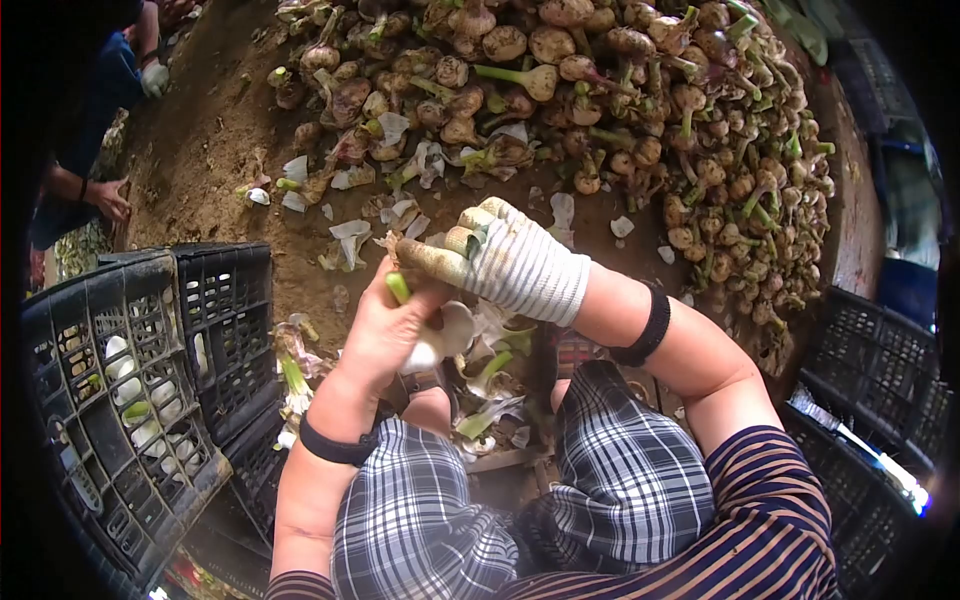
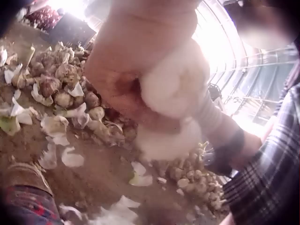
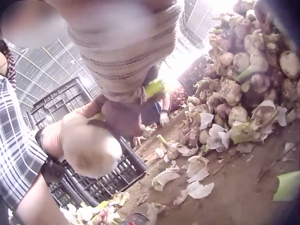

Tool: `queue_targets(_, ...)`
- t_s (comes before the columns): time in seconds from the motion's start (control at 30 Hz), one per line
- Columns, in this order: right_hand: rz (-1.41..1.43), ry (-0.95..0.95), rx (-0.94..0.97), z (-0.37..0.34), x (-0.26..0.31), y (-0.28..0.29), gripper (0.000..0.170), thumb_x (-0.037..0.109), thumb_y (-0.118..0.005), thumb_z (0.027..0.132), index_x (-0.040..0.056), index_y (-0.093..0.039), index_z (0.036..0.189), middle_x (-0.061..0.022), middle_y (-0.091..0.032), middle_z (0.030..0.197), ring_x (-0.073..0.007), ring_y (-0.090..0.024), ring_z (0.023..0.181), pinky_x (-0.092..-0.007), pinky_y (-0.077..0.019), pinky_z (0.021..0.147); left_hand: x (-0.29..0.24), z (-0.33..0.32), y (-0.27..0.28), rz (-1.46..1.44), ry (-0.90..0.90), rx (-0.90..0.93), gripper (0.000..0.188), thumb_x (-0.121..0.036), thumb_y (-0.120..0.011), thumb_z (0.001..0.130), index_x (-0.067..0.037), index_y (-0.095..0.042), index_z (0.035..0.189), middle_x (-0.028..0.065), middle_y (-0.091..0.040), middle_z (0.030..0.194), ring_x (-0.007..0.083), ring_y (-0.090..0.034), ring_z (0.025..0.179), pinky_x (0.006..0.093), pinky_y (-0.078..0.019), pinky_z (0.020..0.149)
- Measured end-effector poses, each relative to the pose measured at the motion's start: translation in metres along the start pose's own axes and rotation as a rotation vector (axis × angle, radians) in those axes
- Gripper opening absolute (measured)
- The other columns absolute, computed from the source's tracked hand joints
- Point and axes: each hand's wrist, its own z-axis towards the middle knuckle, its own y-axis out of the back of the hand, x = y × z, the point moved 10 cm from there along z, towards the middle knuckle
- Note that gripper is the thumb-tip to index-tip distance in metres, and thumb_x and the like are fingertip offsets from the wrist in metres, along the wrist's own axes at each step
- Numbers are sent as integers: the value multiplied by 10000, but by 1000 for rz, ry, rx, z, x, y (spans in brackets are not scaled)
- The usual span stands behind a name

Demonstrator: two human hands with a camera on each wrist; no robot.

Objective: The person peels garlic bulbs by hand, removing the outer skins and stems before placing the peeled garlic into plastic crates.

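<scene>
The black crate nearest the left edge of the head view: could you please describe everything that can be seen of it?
The black crate looks like rigid plastic, with open latticework and a thicker rim. Brownish dirt marks its rim, most clearly at the near corner. White garlic bulbs, at least one with a short green stem, show inside through the lattice. It stands at the person's left, close beside another black crate; whether the two touch is unclear. Neither hand touches it.
</scene>
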Motion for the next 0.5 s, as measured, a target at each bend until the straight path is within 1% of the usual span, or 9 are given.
queue_targets(0.07,22,-6,-90,-2,-2,10,526,248,-581,742,142,-485,1248,18,-568,753,-183,-554,729,-331,-433,664,32,-5,-14,-630,330,136,359,-278,-666,835,-42,-537,1073,59,-614,966,149,-604,821,304,-530,732)
queue_targets(0.1,45,-13,-181,-3,-3,22,540,237,-593,732,135,-484,1251,28,-567,738,-170,-557,720,-323,-438,643,28,-5,-16,-630,328,137,359,-278,-666,835,-42,-537,1073,59,-614,966,149,-604,821,304,-530,732)
queue_targets(0.17,455,-391,-180,-6,-42,22,582,91,-637,737,152,-455,1286,-2,-592,844,-182,-595,826,-310,-494,639,5,-1,-15,-633,192,72,468,-379,-640,831,-50,-507,1135,65,-608,992,169,-611,817,324,-547,725)
queue_targets(0.2,801,-560,-461,-18,-59,26,559,104,-628,780,156,-437,1303,-26,-573,921,-183,-590,845,-308,-501,681,-22,-2,-18,-575,57,26,428,-306,-694,809,-69,-509,1115,15,-579,896,87,-554,667,218,-494,589)
queue_targets(0.23,1151,-722,-747,-36,-70,18,537,117,-619,823,161,-419,1319,-50,-553,998,-184,-585,864,-305,-507,722,-34,1,-8,-371,-103,-14,473,-260,-703,807,-49,-461,1154,34,-576,928,103,-568,733,225,-501,654)
queue_targets(0.27,1934,-768,-831,-34,-63,-14,583,202,-641,847,115,-365,1353,-83,-478,1136,-169,-560,888,-291,-499,772,-42,0,-2,-227,-224,-97,509,-238,-717,795,-39,-432,1167,41,-573,949,114,-573,774,233,-498,695)
queue_targets(0.3,2108,-829,-759,-28,-61,-23,569,201,-675,825,42,-415,1305,-80,-533,1107,-153,-564,873,-290,-497,764,-54,-2,1,-79,-345,-176,547,-215,-732,783,-29,-404,1180,47,-570,969,125,-578,815,240,-495,735)
queue_targets(0.37,1886,-1131,-294,-35,-38,-39,501,183,-679,818,-15,-478,1233,-74,-588,1056,-129,-574,864,-280,-495,741,-74,-12,1,284,-449,-287,657,-238,-796,711,-13,-383,1169,96,-570,1006,148,-583,893,265,-482,791)
queue_targets(0.5,1946,-999,-516,-32,-43,-45,293,135,-649,836,-19,-594,1079,-41,-641,902,-100,-584,787,-246,-488,681,-84,-18,-3,374,-450,-281,634,-252,-783,724,-13,-404,1172,68,-555,996,135,-559,884,256,-465,801)
